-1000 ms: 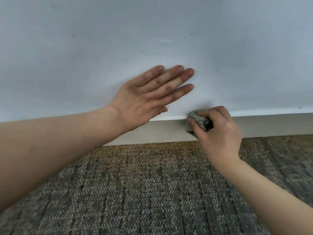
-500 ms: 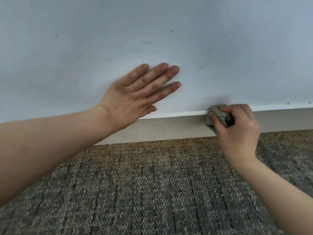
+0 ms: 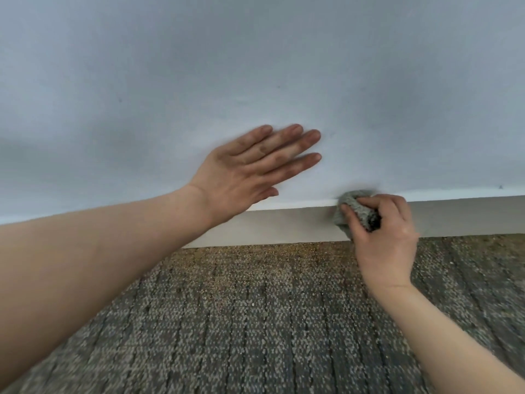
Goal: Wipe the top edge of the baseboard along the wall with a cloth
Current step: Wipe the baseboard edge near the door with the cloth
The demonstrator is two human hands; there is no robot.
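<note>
Gray cloth (image 3: 355, 209) bunched in right hand (image 3: 387, 240) grip, apparently touching baseboard (image 3: 284, 226).

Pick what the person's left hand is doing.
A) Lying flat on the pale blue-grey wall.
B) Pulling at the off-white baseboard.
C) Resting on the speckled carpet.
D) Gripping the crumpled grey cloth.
A: the left hand lies flat, fingers straight, on the pale blue-grey wall; the right hand grips the crumpled grey cloth at the top edge of the off-white baseboard.
</note>
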